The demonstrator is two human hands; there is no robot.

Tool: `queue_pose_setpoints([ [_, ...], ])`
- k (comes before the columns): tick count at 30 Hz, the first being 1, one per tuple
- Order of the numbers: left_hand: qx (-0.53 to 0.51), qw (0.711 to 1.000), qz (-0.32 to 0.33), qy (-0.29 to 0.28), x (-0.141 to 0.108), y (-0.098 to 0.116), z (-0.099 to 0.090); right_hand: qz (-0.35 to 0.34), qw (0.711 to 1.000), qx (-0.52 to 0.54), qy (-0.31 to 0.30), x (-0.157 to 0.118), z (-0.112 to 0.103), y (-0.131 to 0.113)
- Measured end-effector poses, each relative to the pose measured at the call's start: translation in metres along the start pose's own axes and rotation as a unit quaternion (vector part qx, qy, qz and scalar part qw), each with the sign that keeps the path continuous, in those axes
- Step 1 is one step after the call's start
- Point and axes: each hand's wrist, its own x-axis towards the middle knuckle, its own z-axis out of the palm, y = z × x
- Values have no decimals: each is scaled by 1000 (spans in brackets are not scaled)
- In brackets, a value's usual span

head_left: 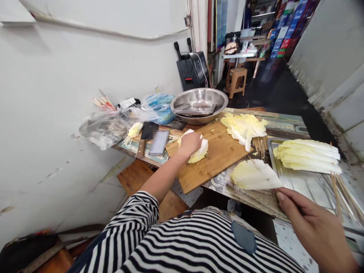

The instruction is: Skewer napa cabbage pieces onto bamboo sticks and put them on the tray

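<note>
In the head view my right hand [308, 216] pinches the end of a thin wooden skewer. A pale cabbage leaf [256, 175] is threaded on it, held in the air before the table edge. My left hand [190, 144] is closed over a yellow-white cabbage leaf [201, 151] at the left part of the wooden cutting board [218, 138]; its fingertips are partly hidden. More loose leaves [244, 127] lie at the board's far right corner. Beside them is a bundle of bare skewers [261, 146]. Skewered leaves [308, 155] lie stacked on a metal tray [271, 151] at right.
Behind the board stands a steel bowl [199, 94] with a metal tray inside. To the left are a cleaver [142, 146], a phone [159, 142], a small cabbage piece [135, 129] and plastic bags [105, 125]. A black speaker [193, 72] stands by the wall.
</note>
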Motion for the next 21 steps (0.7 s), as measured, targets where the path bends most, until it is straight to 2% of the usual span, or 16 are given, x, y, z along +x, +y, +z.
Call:
queue_pose_setpoints([
  [2, -11, 1000, -1, 25, -10, 2, -15, 6, 1000, 4, 2, -1, 2, 0],
  [4, -70, 995, 21, 66, -26, 7, -30, -1, 1000, 4, -16, 0, 1, 2],
  [6, -236, 965, 70, 90, -43, 15, -41, -13, 999, 8, -37, 4, -1, 5],
  [7, -344, 932, 99, 64, -52, 20, -43, -18, 999, 12, -48, 6, -2, 6],
  [8, -455, 882, 124, 6, -59, 25, -44, -23, 998, 15, -58, 7, -3, 7],
  [10, -633, 747, 144, -144, -69, 34, -40, -29, 997, 22, -75, 9, -6, 8],
  [11, -692, 678, 137, -209, -72, 37, -37, -32, 996, 25, -84, 9, -8, 8],
  [12, -731, 621, 120, -256, -73, 40, -33, -33, 995, 28, -91, 10, -9, 8],
  [13, -757, 579, 100, -286, -74, 42, -29, -33, 994, 30, -95, 9, -10, 7],
  [14, -772, 553, 79, -303, -73, 43, -26, -33, 994, 31, -99, 9, -11, 6],
  [16, -785, 526, 50, -325, -72, 44, -22, -34, 994, 33, -102, 8, -12, 1],
  [21, -799, 493, 31, -342, -71, 44, -21, -37, 996, 49, -57, 3, -10, -11],
])
